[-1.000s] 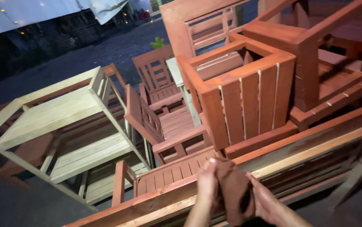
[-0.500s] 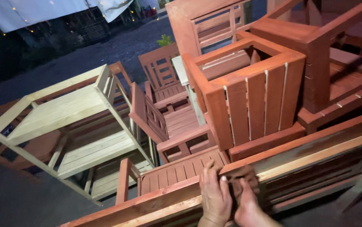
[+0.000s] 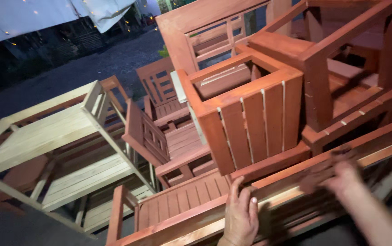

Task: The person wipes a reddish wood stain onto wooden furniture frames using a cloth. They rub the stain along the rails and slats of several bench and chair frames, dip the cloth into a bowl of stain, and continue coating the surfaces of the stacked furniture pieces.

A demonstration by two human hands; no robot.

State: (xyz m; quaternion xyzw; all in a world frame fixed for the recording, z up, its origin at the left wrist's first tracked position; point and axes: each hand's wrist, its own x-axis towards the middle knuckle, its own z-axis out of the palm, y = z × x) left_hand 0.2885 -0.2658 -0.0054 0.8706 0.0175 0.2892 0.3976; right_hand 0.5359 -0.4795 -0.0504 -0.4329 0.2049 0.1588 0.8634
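Note:
My left hand (image 3: pixel 240 214) lies flat on the long red-brown wooden rail (image 3: pixel 291 180) that crosses the bottom of the head view, fingers apart. My right hand (image 3: pixel 342 177), blurred by motion, presses a dark reddish-brown cloth (image 3: pixel 317 175) against the same rail further right. Just behind the rail stands a red-stained slatted wooden chair (image 3: pixel 246 118) tipped on its side.
More red-stained chairs (image 3: pixel 164 132) are stacked behind and to the right. An unstained pale wooden frame (image 3: pixel 54 141) stands at the left. Dark ground (image 3: pixel 95 68) and a pale tarp with small lights (image 3: pixel 32 18) lie at the back.
My hands have parted: the right hand has slid the cloth to the right along the rail, while the left hand stays flat on the rail. The camera has tilted slightly.

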